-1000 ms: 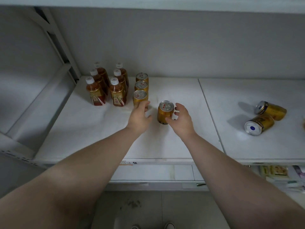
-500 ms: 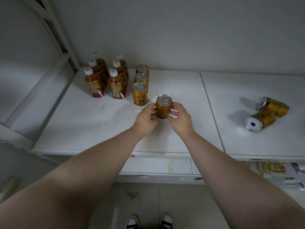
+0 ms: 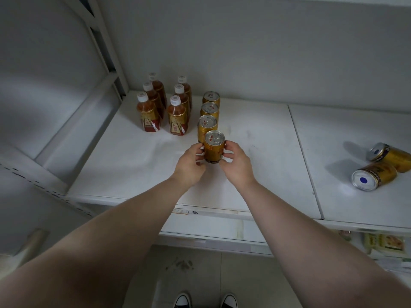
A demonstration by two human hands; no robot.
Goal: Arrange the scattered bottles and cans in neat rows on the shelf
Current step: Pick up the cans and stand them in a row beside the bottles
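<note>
Both hands have carried the gold can (image 3: 214, 147) leftward across the shelf (image 3: 255, 138) since half a second ago, and it now stands upright directly in front of the row of three cans (image 3: 209, 112), touching or nearly touching the nearest of them. A second ago only the right hand (image 3: 235, 163) was on it while the left hand (image 3: 190, 165) reached toward the row; now the left hand's fingertips press the can's left side and the right hand's fingertips its right side, so the can is pinched between the two hands. That probably makes it the fourth member of the can row; whether its base is fully down on the shelf cannot be told.

Left of the can row stand six tea bottles (image 3: 165, 103) in two files of three. Well to the right of the can row, past a seam in the shelf, two more gold cans (image 3: 382, 165) lie on their sides, touching one another, still to be set upright and lined up.

The cans are short metal cylinders with glossy gold walls and silvery pull-tab tops; one toppled can shows a pale base with a blue dot. The bottles are clear plastic, rounded at the shoulder, holding amber liquid, with white screw caps and red-and-gold labels. The shelf is flat, matt white board, faintly scuffed.
</note>
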